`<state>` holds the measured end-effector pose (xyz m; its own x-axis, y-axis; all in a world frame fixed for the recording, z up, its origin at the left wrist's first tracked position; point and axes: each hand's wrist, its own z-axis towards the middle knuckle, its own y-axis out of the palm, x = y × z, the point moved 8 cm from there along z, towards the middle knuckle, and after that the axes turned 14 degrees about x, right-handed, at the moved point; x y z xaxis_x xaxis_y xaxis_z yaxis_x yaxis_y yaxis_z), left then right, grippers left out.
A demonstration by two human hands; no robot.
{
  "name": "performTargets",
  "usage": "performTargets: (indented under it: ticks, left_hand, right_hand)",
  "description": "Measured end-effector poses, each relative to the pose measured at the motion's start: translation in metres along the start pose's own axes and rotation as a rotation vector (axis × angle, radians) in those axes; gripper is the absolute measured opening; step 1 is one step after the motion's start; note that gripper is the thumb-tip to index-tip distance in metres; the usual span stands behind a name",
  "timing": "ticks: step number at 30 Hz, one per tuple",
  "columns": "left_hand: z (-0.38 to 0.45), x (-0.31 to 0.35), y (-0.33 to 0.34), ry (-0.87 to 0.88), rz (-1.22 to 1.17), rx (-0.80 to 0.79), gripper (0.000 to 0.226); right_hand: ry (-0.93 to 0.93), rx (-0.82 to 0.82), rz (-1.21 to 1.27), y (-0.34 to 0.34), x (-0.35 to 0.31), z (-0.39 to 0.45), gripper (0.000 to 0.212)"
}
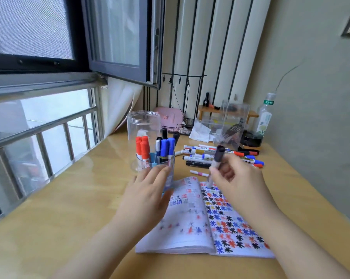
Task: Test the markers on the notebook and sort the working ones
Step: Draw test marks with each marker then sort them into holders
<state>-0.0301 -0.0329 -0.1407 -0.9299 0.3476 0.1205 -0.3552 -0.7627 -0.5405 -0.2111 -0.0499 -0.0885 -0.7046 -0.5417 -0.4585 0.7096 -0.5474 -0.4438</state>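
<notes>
Pressing its tip to the top of the right page, a white-barrelled marker with a black cap on its rear end (215, 166) is held steeply upright, probably so that the tip meets the paper squarely for a test mark. It is pinched by the curled fingers of the right hand (237, 178). The open soft-cover notebook with white pages (190, 224) lies flat on the glossy yellow wooden desk (69, 218), near its front edge. The right page is almost filled with black, blue, red and yellow star-shaped marks, and fainter marks are seen on the left page. The left hand (148, 190) is laid with straight, relaxed fingers against the clear plastic cup of red and blue markers (156, 158), perhaps to steady it. Untested markers, it is judged, are the loose mixed pile of pens (216, 156) behind the notebook.
</notes>
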Motion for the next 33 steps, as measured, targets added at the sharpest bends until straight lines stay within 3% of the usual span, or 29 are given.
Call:
performTargets:
  ticks: [5, 10, 13, 16, 20, 24, 28, 33]
  left_hand:
    - [-0.018, -0.014, 0.017, -0.006, 0.223, -0.104, 0.073]
    - [-0.023, -0.020, 0.008, -0.127, 0.214, -0.031, 0.072]
    - [-0.020, -0.033, 0.004, -0.310, 0.138, -0.053, 0.065]
    - [-0.021, -0.045, 0.012, -0.528, -0.085, -0.104, 0.073]
    - [-0.016, -0.055, 0.014, -0.654, -0.242, -0.059, 0.075]
    - [-0.015, -0.050, 0.009, -0.667, -0.324, 0.008, 0.068]
    - [-0.019, -0.036, -0.001, -0.557, -0.316, 0.098, 0.049]
    - [-0.016, -0.025, 0.005, -0.512, -0.322, 0.038, 0.060]
  right_hand:
    - [0.141, 0.068, 0.116, -0.003, 0.001, 0.009, 0.008]
    - [0.257, 0.016, 0.285, 0.007, 0.004, 0.013, 0.014]
    - [0.272, 0.016, 0.356, 0.011, -0.001, 0.018, 0.017]
    - [0.256, -0.022, 0.384, 0.019, -0.008, 0.026, 0.016]
    - [0.199, -0.103, 0.370, 0.035, -0.024, 0.036, 0.013]
    - [0.102, -0.163, 0.225, 0.055, -0.038, 0.047, 0.013]
    - [0.013, -0.202, 0.111, 0.072, -0.049, 0.055, 0.014]
    - [-0.018, -0.239, -0.041, 0.085, -0.058, 0.073, 0.020]
